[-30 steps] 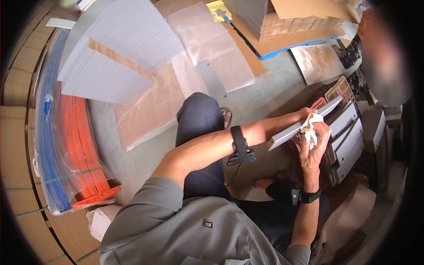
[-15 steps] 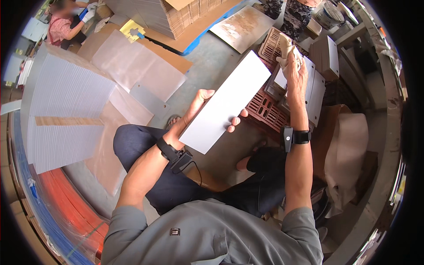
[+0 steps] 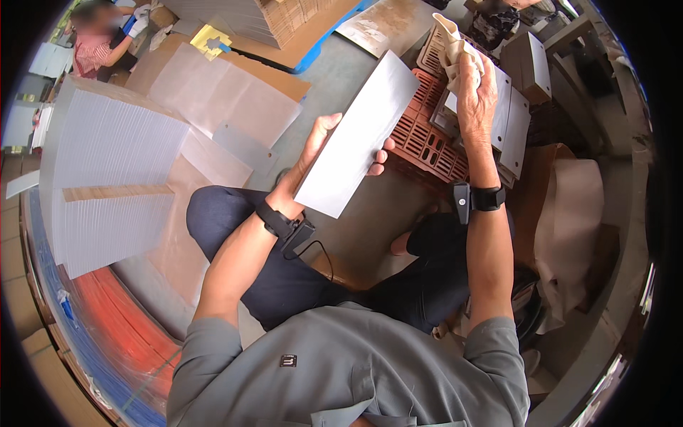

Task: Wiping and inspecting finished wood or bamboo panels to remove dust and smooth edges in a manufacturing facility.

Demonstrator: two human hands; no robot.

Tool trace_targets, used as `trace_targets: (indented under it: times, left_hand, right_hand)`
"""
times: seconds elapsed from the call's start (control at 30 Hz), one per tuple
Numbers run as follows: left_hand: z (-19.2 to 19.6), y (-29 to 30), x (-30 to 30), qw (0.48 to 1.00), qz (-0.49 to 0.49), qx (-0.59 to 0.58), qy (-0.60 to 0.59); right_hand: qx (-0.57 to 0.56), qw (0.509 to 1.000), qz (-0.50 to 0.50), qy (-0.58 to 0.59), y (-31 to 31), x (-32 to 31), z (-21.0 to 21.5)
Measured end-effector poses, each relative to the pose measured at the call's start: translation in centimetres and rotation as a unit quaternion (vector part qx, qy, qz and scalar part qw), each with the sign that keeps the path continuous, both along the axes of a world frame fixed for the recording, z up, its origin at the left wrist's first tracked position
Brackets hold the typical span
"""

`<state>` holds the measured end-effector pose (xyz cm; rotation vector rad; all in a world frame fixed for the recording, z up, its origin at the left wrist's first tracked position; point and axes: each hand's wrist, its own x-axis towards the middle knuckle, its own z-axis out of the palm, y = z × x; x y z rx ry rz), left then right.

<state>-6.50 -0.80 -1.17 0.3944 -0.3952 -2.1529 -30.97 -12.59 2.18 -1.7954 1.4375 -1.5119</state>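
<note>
A long, flat, light grey rectangular panel [image 3: 359,135] is held slantwise in front of me, its far end pointing up to the right. My left hand [image 3: 313,146] grips it from beneath, with the thumb at its left edge and fingertips curling round the right edge. To the right, my right hand [image 3: 477,99] is closed on a crumpled cream cloth [image 3: 449,44], apart from the panel. Below that hand, several grey panels with small holes [image 3: 511,132] lie on a reddish slotted plastic crate [image 3: 430,146].
On the left stands a tall stack of grey panels [image 3: 117,153], beside flat sheets [image 3: 220,89] on the floor. A cardboard stack [image 3: 284,25] rests on a blue-edged pallet at the back. Another person [image 3: 99,46] sits far left. A brown carton [image 3: 544,185] stands at right.
The panel in my left hand has moved slightly farther from me and its surface tilts differently to the light. My right hand with the cloth has shifted a little up and left.
</note>
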Motion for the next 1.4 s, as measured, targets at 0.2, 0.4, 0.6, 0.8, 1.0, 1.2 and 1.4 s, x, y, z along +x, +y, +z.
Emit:
trace_targets:
  times: [0.2, 0.4, 0.6, 0.8, 1.0, 1.2, 1.4]
  left_hand:
    - [-1.9, -1.5, -0.2, 0.962, 0.137, 0.043, -0.234]
    - [-4.3, -1.9, -0.4, 0.873, 0.279, -0.003, -0.401]
    - [-5.0, -2.9, 1.2, 0.791, 0.4, -0.065, -0.459]
    - [-4.0, -3.9, 3.7, 0.758, 0.404, -0.024, -0.511]
    - [-2.8, -2.9, 3.3, 0.807, 0.398, -0.012, -0.437]
    - [-3.0, -2.4, 4.7, 0.839, 0.4, -0.056, -0.366]
    - [-4.5, -2.3, 5.0, 0.824, 0.423, -0.022, -0.376]
  right_hand:
    - [0.106, 0.988, 0.111, 0.001, 1.3, 2.4, -0.5]
    - [0.371, 0.853, 0.259, -0.258, 3.5, 5.4, -4.8]
    - [0.544, 0.745, 0.344, -0.176, 7.8, 8.2, -6.8]
    - [0.55, 0.698, 0.414, -0.197, 8.8, 7.4, -6.7]
    - [0.526, 0.72, 0.424, -0.16, 9.3, 7.1, -6.9]
    - [0.543, 0.723, 0.417, -0.087, 8.1, 7.0, -7.2]
    - [0.57, 0.721, 0.385, -0.084, 7.2, 7.0, -8.7]
